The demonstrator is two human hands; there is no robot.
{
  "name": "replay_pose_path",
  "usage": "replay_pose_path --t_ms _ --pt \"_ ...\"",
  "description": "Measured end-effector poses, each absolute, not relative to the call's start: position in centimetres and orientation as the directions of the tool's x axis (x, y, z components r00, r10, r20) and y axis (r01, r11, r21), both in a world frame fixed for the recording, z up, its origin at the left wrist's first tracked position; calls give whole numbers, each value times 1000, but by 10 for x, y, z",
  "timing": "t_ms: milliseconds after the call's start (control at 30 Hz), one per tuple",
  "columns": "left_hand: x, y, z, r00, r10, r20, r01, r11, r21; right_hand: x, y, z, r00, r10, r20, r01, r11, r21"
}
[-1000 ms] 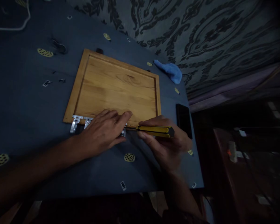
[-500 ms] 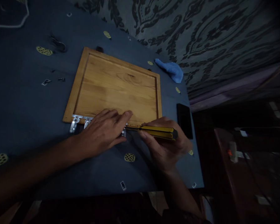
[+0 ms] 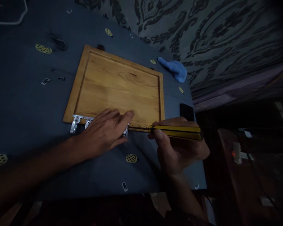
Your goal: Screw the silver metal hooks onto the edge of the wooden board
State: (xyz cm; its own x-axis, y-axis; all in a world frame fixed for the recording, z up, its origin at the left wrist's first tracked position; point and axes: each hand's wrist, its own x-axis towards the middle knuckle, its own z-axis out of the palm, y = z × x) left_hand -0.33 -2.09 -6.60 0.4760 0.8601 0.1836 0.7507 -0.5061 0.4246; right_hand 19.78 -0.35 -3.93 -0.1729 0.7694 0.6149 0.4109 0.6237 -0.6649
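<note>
A framed wooden board (image 3: 122,84) lies on the cloth-covered table, its recessed face up. Along its near edge sit metal hooks: one at the left corner (image 3: 75,124), a second hook (image 3: 88,121) beside it, and another (image 3: 125,130) partly showing past my thumb. My left hand (image 3: 106,128) lies flat over this edge, fingers stretched onto the board, covering whatever is beneath the palm. In my right hand (image 3: 179,153) is a yellow and black screwdriver (image 3: 179,131), held sideways near the board's right front corner. Its dark shaft runs left along the edge towards the hook by my thumb.
A blue cloth (image 3: 175,69) rests by the patterned wall covering at the back right. Right of the board lies a black phone (image 3: 187,112), partly behind my right hand. Small dark screws (image 3: 61,78) lie left of the board. The table's right edge drops to a dark area.
My right hand has moved right with the screwdriver, away from the hook, so more of the board's front edge and the shaft shows. My left hand stays in place.
</note>
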Motion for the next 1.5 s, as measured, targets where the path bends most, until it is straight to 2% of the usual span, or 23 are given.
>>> replay_pose_path --t_ms 633,967,1300,1500 --pt "-3 -21 -68 463 855 234 751 -519 409 198 0 -47 -245 813 528 426 579 -695" --pt "-2 -22 -68 445 871 208 756 -490 434 207 3 -27 -389 879 276 288 401 -870" --pt "-2 -21 -67 450 876 173 758 -477 445 203 -1 -34 -349 852 389 339 502 -796" --pt "-1 -20 -64 469 870 150 759 -484 435 201 0 -38 -351 837 420 291 524 -800"
